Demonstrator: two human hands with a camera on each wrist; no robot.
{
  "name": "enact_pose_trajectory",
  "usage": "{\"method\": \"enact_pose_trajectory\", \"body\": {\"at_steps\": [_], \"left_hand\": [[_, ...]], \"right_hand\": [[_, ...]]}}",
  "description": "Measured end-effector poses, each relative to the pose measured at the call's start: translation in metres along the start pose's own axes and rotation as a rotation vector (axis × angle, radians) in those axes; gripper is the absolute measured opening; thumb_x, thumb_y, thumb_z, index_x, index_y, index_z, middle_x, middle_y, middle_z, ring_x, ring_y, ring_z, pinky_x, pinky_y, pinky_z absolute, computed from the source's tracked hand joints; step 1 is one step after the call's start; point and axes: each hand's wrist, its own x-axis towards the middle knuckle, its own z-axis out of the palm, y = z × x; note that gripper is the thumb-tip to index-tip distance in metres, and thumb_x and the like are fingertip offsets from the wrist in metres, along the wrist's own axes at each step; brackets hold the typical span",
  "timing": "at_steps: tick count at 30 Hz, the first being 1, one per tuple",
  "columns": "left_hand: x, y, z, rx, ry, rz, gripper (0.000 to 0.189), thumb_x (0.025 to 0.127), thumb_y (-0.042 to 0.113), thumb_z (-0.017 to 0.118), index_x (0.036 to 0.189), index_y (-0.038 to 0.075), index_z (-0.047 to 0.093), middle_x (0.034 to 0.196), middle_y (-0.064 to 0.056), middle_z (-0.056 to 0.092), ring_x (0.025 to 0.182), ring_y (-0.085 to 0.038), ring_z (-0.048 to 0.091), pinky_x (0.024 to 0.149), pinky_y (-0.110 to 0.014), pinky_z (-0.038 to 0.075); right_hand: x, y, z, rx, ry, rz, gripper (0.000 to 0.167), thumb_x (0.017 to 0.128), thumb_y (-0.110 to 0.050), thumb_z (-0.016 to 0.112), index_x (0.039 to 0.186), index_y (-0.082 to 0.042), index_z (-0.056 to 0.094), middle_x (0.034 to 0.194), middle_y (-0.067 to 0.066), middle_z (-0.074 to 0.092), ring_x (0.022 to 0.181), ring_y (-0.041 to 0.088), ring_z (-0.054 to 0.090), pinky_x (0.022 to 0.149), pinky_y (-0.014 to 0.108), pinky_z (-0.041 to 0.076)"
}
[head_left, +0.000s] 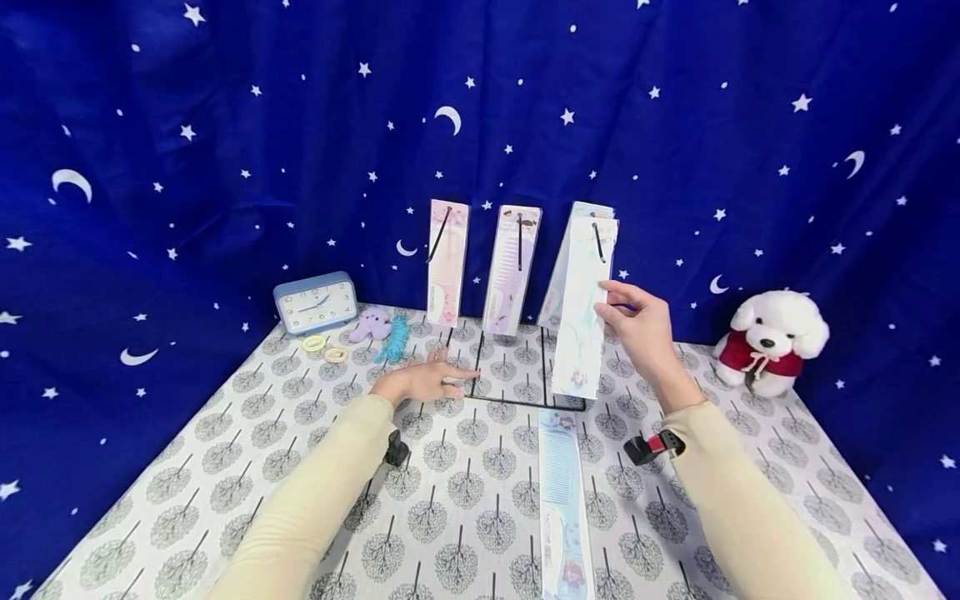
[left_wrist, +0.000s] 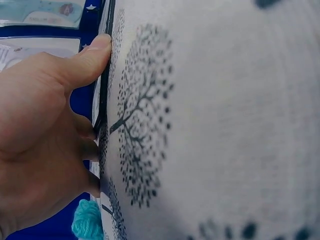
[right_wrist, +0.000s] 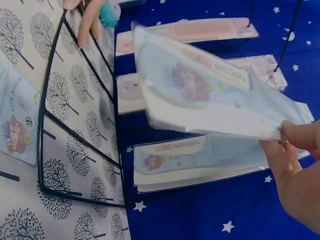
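My right hand (head_left: 637, 325) pinches the edge of a light blue comb in a clear package (head_left: 581, 333) between thumb and fingers. The top of this package is at a black hook, in front of another packaged blue comb (right_wrist: 190, 155). Fingers spread, my left hand (head_left: 429, 379) rests at the base of a black wire rack (head_left: 525, 404). In the left wrist view its thumb (left_wrist: 95, 52) touches the black rod. Packaged pink (head_left: 447, 267) and purple (head_left: 512, 275) combs hang from the other hooks. Another packaged blue comb (head_left: 562, 508) lies on the patterned cloth before the rack.
A blue alarm clock (head_left: 316, 303), a purple plush toy (head_left: 371, 324), a teal yarn-like item (head_left: 394, 337) and two small rings (head_left: 336, 355) are at the left. A white plush dog (head_left: 772, 342) sits at the right. Behind hangs a blue starry curtain (head_left: 300, 150).
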Motion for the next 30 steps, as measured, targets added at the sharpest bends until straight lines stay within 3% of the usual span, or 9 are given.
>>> {"method": "enact_pose_trajectory", "body": {"at_steps": [4,15,20,30], "left_hand": [[-0.001,0.001,-0.001,-0.007,0.008,0.004,0.054,0.103,0.041,0.052,0.154,0.036,0.037,0.161,-0.028,-0.007,0.146,-0.047,-0.012,0.110,-0.072,-0.007],[-0.001,0.002,0.002,0.011,0.011,-0.008,0.054,0.102,0.046,0.050,0.154,0.039,0.036,0.161,-0.027,-0.010,0.146,-0.048,-0.011,0.112,-0.069,-0.007],[0.000,0.002,0.002,0.007,0.004,-0.011,0.054,0.102,0.046,0.049,0.154,0.040,0.035,0.161,-0.027,-0.011,0.146,-0.049,-0.012,0.112,-0.069,-0.008],[-0.002,0.002,0.001,-0.014,-0.001,-0.004,0.054,0.103,0.044,0.050,0.155,0.039,0.035,0.160,-0.028,-0.012,0.146,-0.048,-0.013,0.111,-0.070,-0.009]], "right_hand": [[0.011,0.003,0.007,-0.052,-0.006,0.017,0.040,0.093,-0.001,0.069,0.131,0.001,0.061,0.101,0.008,0.054,0.077,0.005,0.064,0.070,0.024,0.060],[0.035,0.004,0.016,-0.078,0.008,0.035,0.041,0.092,0.006,0.065,0.132,0.001,0.057,0.107,0.013,0.052,0.077,0.012,0.061,0.069,0.025,0.061],[0.038,0.007,0.014,-0.123,0.011,0.053,0.042,0.092,0.006,0.064,0.133,0.003,0.055,0.112,0.019,0.054,0.078,0.012,0.059,0.070,0.027,0.061],[0.047,0.014,0.013,-0.092,-0.054,0.064,0.049,0.092,0.007,0.063,0.140,0.003,0.050,0.121,0.023,0.052,0.083,0.008,0.061,0.083,0.036,0.060]]}}
